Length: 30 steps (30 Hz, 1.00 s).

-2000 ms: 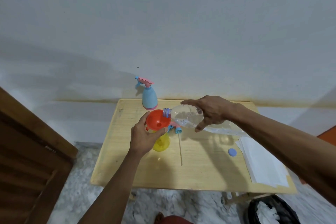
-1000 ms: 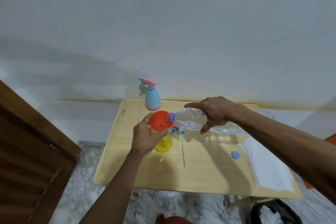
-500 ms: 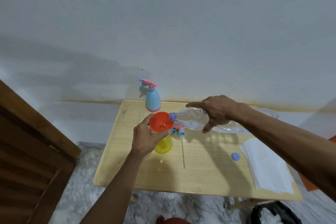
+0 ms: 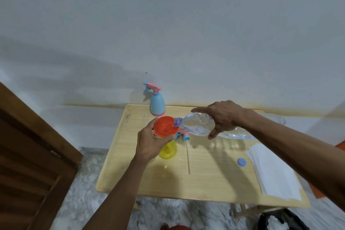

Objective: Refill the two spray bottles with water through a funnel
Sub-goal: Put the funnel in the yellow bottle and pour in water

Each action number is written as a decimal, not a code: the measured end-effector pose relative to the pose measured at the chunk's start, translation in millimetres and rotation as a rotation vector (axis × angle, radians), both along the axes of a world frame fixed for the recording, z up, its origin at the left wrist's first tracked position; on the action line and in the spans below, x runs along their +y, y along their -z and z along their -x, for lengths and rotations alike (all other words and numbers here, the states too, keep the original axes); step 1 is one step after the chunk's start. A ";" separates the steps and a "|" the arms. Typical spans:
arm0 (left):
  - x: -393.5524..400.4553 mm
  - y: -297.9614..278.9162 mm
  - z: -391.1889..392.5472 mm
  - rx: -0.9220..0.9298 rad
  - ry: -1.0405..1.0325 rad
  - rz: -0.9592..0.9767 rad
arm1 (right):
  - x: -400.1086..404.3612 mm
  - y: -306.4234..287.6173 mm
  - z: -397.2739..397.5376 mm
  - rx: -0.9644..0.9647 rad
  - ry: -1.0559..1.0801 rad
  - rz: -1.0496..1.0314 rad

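The yellow bottle stands near the table's left edge with the orange funnel seated in its neck. The left hand wraps around funnel and neck, likely to steady them against the pour. The right hand grasps a clear water bottle tipped nearly flat, mouth over the funnel's rim. Its removed sprayer lies just behind; the blue bottle waits at the back edge, sprayer on.

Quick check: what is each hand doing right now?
Left hand: holds the orange funnel on the yellow spray bottle.
Right hand: grips the clear water bottle, tilted into the funnel.
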State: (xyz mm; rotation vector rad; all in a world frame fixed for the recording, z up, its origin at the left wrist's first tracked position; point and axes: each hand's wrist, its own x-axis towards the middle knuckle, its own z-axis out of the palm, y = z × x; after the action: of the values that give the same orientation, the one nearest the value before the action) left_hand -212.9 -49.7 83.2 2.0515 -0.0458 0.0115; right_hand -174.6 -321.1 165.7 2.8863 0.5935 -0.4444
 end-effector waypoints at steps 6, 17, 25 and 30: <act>-0.5 2.0 -1.7 0.020 0.002 0.000 | -1.4 1.0 6.6 0.001 0.032 -0.062; -0.2 8.5 -5.3 0.008 -0.017 -0.014 | -8.6 25.7 37.5 -0.126 0.255 -0.643; -0.7 9.8 -4.2 -0.031 -0.011 -0.025 | -19.1 53.9 57.8 -0.400 0.531 -1.138; -0.8 13.2 -4.8 -0.044 -0.026 -0.042 | -18.6 69.1 69.6 -0.528 0.687 -1.214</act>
State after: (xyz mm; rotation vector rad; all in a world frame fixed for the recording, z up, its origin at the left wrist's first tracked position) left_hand -208.0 -50.6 70.0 2.0933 -0.0475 0.0728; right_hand -244.2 -339.7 96.6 3.9870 -0.4355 0.9701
